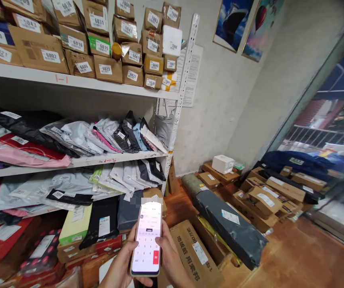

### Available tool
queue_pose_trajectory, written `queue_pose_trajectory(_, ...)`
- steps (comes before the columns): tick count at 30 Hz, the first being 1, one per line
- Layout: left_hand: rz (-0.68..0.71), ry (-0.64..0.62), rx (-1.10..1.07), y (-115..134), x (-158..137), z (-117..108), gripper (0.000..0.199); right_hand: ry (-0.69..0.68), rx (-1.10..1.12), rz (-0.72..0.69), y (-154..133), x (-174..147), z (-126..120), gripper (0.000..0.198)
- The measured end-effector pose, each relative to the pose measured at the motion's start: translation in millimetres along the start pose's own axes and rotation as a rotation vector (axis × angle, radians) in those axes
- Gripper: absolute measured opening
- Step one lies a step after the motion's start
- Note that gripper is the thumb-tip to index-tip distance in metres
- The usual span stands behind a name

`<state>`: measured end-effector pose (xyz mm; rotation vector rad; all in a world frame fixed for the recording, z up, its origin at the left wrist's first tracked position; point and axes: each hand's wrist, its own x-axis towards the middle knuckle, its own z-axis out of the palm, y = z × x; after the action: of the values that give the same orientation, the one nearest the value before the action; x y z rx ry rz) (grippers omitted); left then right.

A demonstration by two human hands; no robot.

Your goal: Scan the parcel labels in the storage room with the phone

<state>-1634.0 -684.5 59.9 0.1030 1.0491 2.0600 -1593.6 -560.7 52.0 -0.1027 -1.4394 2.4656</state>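
Observation:
A smartphone (146, 240) is held upright at the bottom middle, its lit screen facing me with a number keypad and a red key. My left hand (126, 252) grips its left edge, the thumb over the keypad's left side. Around the right edge is my right hand (168, 250), with its thumb at the keypad's upper right. The fingers behind the phone are mostly hidden. Beyond and to the right of the phone lies a large cardboard box (190, 256) with printed characters and a white label.
A white metal shelf (123, 87) on the left carries numbered boxes above and bagged parcels (111, 134) lower down. A long dark wrapped package (228, 222) lies on the floor at right. Several cartons (264, 200) are piled by the glass door. Boxes also stand under the shelf.

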Motion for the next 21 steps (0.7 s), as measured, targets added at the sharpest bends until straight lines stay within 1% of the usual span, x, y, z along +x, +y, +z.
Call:
queue_pose_trajectory(3,0.002,-0.026,-0.008,-0.9,0.3,-3.9,0.076,0.015,-0.013,-0.014,-3.6,-3.2,2.2,0.049)
queue_pose_trajectory(6,-0.01,-0.088,-0.011,1.4,-0.6,-8.3,0.079,-0.02,-0.017,0.0,-4.6,-4.7,-0.3,0.059)
queue_pose_trajectory(8,-0.019,-0.125,-0.013,4.8,-2.4,-9.5,0.085,-0.057,-0.037,0.005,-4.4,-4.5,-3.4,0.066)
queue_pose_trajectory(11,-0.022,-0.133,0.018,11.2,-7.0,-6.7,0.097,-0.096,-0.02,-0.012,-3.0,-2.8,-7.6,0.069)
queue_pose_trajectory(14,-0.017,-0.131,0.072,16.5,-11.0,-1.4,0.102,-0.059,-0.011,-0.035,-1.1,-0.5,-9.9,0.066)
queue_pose_trajectory(18,-0.033,-0.072,0.161,17.4,-11.0,-0.2,0.1,-0.04,-0.01,-0.036,-0.5,0.6,-8.4,0.06)
queue_pose_trajectory(19,-0.034,-0.072,0.163,16.6,-10.1,-1.8,0.1,-0.043,-0.006,-0.031,-0.9,0.5,-7.3,0.058)
queue_pose_trajectory(21,-0.029,-0.117,0.112,14.4,-8.1,-6.5,0.098,-0.034,-0.006,-0.02,-2.3,0.3,-4.9,0.054)
